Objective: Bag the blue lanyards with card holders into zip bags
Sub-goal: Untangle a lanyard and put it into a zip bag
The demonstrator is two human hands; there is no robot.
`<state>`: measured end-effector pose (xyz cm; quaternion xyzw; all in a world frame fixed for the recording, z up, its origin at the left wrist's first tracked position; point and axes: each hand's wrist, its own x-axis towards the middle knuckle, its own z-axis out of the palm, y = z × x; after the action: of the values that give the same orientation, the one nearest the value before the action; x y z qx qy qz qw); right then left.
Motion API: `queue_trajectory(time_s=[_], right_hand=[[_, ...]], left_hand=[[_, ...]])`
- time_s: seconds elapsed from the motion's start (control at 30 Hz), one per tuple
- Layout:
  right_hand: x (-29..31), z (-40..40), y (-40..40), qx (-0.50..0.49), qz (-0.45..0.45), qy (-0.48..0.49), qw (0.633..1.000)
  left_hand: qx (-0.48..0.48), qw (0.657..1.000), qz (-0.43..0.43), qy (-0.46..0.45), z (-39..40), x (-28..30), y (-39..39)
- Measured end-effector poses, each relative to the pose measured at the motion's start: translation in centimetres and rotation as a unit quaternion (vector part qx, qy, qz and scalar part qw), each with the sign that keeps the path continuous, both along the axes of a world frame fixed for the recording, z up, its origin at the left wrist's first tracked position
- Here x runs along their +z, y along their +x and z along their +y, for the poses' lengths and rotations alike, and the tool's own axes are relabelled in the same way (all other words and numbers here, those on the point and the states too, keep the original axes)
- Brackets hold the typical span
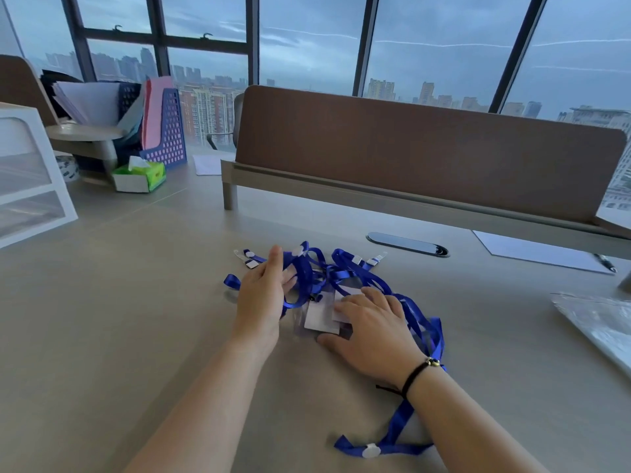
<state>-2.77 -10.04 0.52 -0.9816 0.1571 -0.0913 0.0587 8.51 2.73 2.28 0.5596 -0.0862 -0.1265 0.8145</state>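
Observation:
A tangle of blue lanyards lies in the middle of the desk, with clear card holders holding white cards in its midst. My left hand stands on edge at the pile's left side, its fingers hooked into blue loops. Spread flat, my right hand presses on the card holders and straps. One lanyard strap trails toward me under my right wrist, ending in a white button. A stack of clear zip bags lies at the right edge.
A brown divider panel crosses the desk behind the pile. A cable grommet, a white sheet and a pen lie at the right. On the left stand a white drawer unit, a tissue box and a blue file holder.

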Motion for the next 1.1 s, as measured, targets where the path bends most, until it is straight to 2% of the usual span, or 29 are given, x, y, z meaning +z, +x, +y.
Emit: queue_trajectory(time_s=[0.13, 0.23, 0.33, 0.4, 0.47, 0.53, 0.6, 0.87, 1.0, 1.1], right_hand=[[-0.1, 0.3, -0.5, 0.002, 0.009, -0.003, 1.000], [-0.1, 0.7, -0.6, 0.031, -0.016, -0.061, 0.998], [-0.7, 0.9, -0.7, 0.068, -0.097, -0.114, 0.986], [-0.8, 0.5, -0.8, 0.059, -0.146, -0.125, 0.980], [-0.3, 0.7, -1.2, 0.055, -0.119, -0.093, 0.987], [0.0, 1.0, -1.8, 0.044, -0.040, -0.060, 0.996], [0.2, 1.2, -2.2, 0.041, -0.005, -0.054, 0.998], [0.2, 1.8, -3.0, 0.050, -0.050, -0.049, 0.996], [0.9, 1.9, -3.1, 0.029, -0.161, -0.053, 0.985], [2.1, 1.1, -3.7, -0.007, -0.333, 0.010, 0.943]], left_hand=[[-0.064, 0.994, 0.072, -0.056, 0.1, 0.3, 0.1], [-0.094, 0.990, 0.086, -0.067, 0.3, 0.7, -0.4], [-0.087, 0.987, 0.111, -0.083, 0.4, 1.2, -1.2], [-0.082, 0.984, 0.134, -0.086, 0.5, 1.0, -1.0], [-0.082, 0.982, 0.152, -0.071, 0.6, 1.0, -1.0], [-0.068, 0.982, 0.166, -0.057, 0.5, 1.2, -1.0], [-0.058, 0.980, 0.179, -0.058, 0.4, 1.1, -1.0], [-0.079, 0.983, 0.167, -0.023, 0.0, 0.7, -1.1], [-0.074, 0.980, 0.183, -0.004, -0.2, 0.7, -1.1], [-0.078, 0.981, 0.177, -0.008, -0.5, 0.7, -1.3]])
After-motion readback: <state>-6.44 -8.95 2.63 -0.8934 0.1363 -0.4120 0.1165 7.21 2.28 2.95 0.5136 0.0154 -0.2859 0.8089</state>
